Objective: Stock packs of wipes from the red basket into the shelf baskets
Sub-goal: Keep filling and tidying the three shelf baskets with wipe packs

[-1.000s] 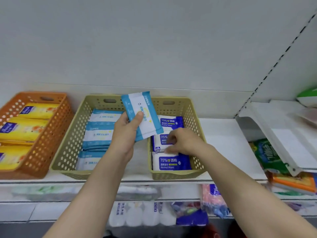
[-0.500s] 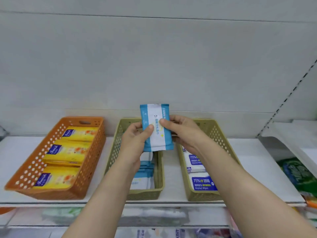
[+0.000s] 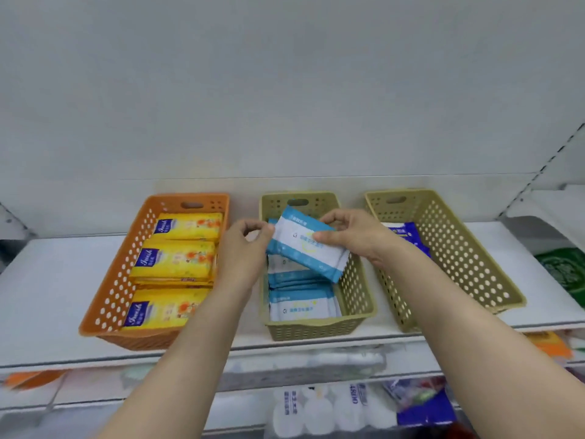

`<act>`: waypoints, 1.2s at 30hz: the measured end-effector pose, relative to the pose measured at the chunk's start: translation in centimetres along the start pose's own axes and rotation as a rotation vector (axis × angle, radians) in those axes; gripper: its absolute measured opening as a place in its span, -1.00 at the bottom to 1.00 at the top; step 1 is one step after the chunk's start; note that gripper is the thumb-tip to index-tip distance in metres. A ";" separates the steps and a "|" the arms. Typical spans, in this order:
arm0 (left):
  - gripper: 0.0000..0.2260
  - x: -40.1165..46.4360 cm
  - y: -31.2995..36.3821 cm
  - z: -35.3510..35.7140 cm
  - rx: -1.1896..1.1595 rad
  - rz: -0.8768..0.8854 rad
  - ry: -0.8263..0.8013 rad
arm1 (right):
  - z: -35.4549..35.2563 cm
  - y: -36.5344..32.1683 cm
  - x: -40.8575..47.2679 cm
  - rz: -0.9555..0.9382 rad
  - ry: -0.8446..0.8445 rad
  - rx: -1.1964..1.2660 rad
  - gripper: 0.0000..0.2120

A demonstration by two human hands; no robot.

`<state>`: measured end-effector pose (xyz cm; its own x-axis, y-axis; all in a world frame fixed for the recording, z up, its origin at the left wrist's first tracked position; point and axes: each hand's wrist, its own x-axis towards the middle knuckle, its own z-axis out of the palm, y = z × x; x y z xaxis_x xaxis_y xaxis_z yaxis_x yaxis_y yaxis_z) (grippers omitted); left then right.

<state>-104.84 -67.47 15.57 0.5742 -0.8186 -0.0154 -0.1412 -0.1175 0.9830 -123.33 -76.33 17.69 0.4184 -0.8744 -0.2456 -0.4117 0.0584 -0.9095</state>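
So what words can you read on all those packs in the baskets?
"Iwash", as best it reads, in curly letters: blue label on each yellow pack in the orange basket.
Blue-and-white pack held by both hands: print too blurred to read.
Packs lying in the middle basket: too blurred.
Dark blue pack in the right basket: too small.
White bottles on the lower shelf: sideways print, unreadable.

Plain pale grey back panel (image 3: pixel 285 90) fills the upper view, evenly lit, with no hard shadows. White shelf board (image 3: pixel 47 280) runs across below it. Slotted upright rail (image 3: pixel 550 160) rises at an angle on the right. Next bay to the right has a white tilted shelf (image 3: pixel 544 210). Lower shelf (image 3: pixel 190 394) beneath is blurred.
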 end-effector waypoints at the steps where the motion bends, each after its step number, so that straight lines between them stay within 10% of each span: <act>1: -0.93 -0.2 -0.8 -0.3 0.037 -0.012 -0.010 | 0.2 0.4 -0.1 0.001 0.000 -0.150 -0.75; 9: -0.73 -1.0 -4.3 -0.1 -0.016 -0.062 -0.176 | 5.2 1.4 -1.1 0.072 -0.246 -0.833 -0.69; 14: -0.72 -0.8 -4.8 0.0 -0.016 -0.074 -0.174 | 6.8 3.0 -1.7 -0.032 0.030 -0.994 -0.55; 17: -0.72 -0.9 -4.7 0.2 -0.054 -0.080 -0.163 | 6.4 3.0 -0.7 -0.139 0.221 -0.922 -0.31; 26: -0.73 -1.4 -3.7 0.1 0.003 -0.082 -0.152 | 7.2 5.4 4.7 -0.078 -0.137 -1.041 -0.28; 36: -0.70 -1.8 -3.5 0.4 0.037 -0.084 -0.128 | 7.5 6.7 4.6 -0.109 -0.114 -1.140 -0.26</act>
<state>-105.69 -65.76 12.06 0.4777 -0.8699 -0.1228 -0.1276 -0.2070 0.9700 -118.02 -76.36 7.96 0.5436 -0.7959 -0.2664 -0.8375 -0.5353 -0.1097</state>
